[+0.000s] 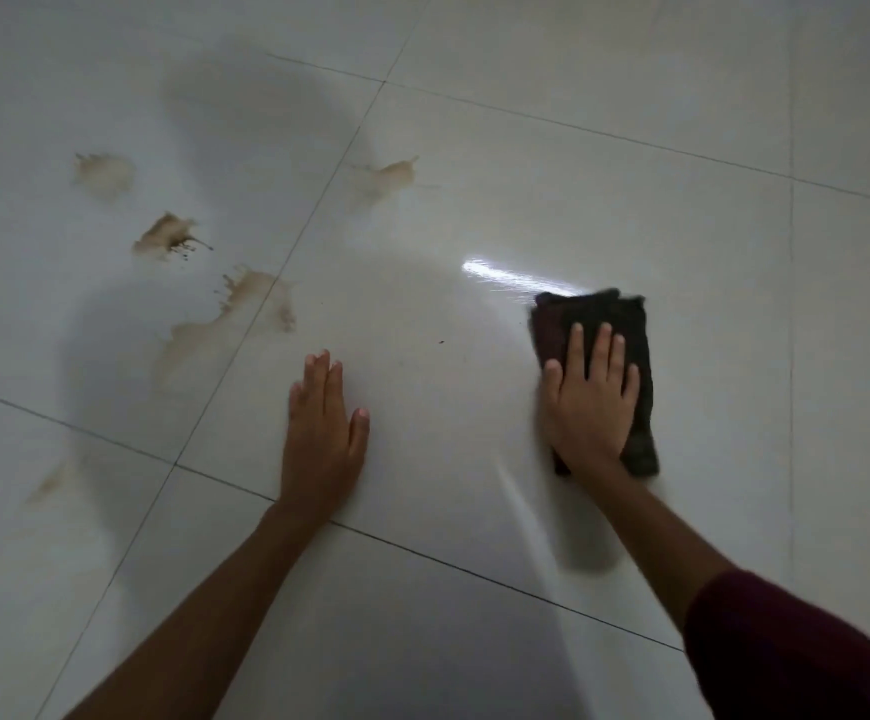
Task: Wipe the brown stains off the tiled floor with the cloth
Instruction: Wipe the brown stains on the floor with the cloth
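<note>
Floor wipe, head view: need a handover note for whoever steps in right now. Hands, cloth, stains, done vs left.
Left hand: flat on the floor, holding nothing.
Right hand: pressed flat on the dark folded cloth, fingers straight.
The cloth sits on the tile to the right, away from any stain.
Done: cannot tell; the tile near the cloth shows no stain.
Left: brown stains spread over the left side, one by the far tile joint and a faint smear at near left.

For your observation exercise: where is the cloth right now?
In the head view, the cloth lies right of centre under the right hand, on the tiled floor.
</note>
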